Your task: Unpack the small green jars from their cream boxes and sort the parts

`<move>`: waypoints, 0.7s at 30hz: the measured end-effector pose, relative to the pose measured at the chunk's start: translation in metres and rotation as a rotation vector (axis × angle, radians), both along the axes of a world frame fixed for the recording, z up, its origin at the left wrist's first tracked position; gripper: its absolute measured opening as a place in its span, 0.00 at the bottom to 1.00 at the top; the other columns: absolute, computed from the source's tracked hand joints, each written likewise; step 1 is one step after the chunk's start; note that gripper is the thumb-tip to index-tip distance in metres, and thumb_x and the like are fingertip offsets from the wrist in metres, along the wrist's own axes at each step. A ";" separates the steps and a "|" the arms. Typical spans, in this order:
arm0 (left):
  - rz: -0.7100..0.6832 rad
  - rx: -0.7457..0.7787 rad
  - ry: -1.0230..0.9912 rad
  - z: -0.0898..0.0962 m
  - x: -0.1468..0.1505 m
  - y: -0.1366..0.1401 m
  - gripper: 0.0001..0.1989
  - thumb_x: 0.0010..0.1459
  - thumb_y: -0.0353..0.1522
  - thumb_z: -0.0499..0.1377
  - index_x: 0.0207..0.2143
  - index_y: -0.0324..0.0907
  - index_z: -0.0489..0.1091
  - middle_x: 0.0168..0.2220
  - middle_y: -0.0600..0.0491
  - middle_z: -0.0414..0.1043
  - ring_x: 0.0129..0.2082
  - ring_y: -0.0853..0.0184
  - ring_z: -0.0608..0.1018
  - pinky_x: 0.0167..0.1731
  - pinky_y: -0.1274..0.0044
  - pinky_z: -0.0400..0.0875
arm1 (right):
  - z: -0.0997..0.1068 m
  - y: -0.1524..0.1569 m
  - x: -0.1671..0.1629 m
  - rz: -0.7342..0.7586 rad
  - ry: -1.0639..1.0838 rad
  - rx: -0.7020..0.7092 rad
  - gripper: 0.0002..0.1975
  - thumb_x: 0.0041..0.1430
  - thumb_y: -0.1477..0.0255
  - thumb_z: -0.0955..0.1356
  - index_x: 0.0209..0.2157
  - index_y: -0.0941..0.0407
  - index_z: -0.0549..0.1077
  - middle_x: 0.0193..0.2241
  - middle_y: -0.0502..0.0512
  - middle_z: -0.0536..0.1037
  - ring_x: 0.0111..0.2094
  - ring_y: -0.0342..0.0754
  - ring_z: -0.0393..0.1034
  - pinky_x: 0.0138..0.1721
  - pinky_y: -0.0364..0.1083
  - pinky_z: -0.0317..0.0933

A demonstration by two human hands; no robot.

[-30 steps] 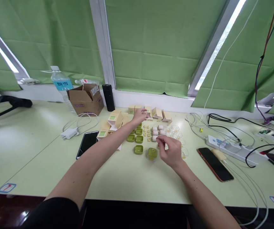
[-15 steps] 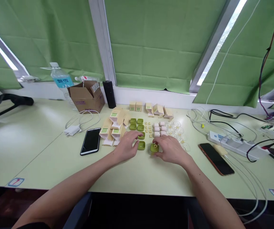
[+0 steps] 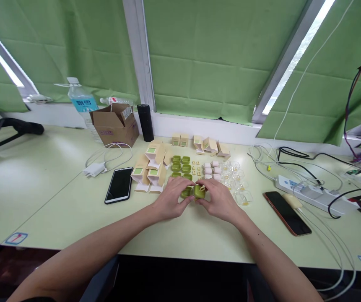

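Observation:
Both of my hands meet over the table around a small square green box with a cream-yellow loop piece on its face. The thumb and fingers of my right hand grip its right side. From the left, the thumb and fingertips of my left hand close on its other side. Partly under my left fingers are green square trays in two columns. Beside them lie tiny yellow pieces, white-pink rounded blocks and clear plastic covers near my right hand.
Folded cream cartons and a phone lie to the left. More cartons stand at the back, near a cardboard box and a black cylinder. A second phone, a power strip and cables lie right.
My left hand has moved right from the trays to the green box. My right hand has shifted slightly left with the box, uncovering more of the clear covers.

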State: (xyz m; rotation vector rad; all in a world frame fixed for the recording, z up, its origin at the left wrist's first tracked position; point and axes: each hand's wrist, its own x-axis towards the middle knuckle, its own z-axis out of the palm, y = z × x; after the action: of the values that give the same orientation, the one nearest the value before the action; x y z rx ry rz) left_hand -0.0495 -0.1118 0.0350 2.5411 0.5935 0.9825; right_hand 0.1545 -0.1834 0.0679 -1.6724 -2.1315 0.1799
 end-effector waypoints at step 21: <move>0.048 -0.326 -0.321 0.007 0.006 -0.007 0.06 0.65 0.33 0.59 0.32 0.44 0.71 0.40 0.50 0.80 0.42 0.63 0.81 0.44 0.70 0.75 | -0.009 -0.009 -0.017 0.165 0.266 0.092 0.35 0.58 0.74 0.70 0.63 0.52 0.53 0.57 0.65 0.73 0.56 0.60 0.72 0.51 0.58 0.68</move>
State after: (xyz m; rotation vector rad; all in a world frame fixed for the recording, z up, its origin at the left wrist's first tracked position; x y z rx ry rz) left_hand -0.0434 -0.1186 0.0418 2.0423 0.6591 1.1721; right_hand 0.1378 -0.1923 0.0593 -1.3392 -2.0410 0.3286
